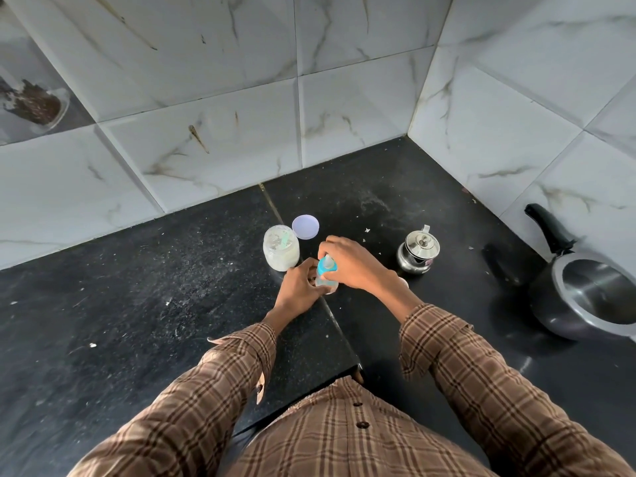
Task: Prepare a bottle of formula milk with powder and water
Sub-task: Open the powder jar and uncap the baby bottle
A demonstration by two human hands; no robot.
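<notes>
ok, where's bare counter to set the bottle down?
Bare: the wide stretch left of the powder jar, and the gap between steel pot and pressure cooker. Crowded: jar, lid, bottle and both hands bunch together at centre.

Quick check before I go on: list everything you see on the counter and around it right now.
Baby bottle: one, clear with blue collar and teat, upright, counter centre, held.
Powder jar: one, clear, open, pale powder, left of bottle.
Jar lid: one, pale lilac, flat behind jar.
Steel kettle: one, silver, lidded, right of bottle.
Pressure cooker: one, dark, black handle, far right, no lid.
Counter: black stone.
Wall tiles: white marbled.
Left hand: on bottle body.
Right hand: on bottle collar.
</notes>
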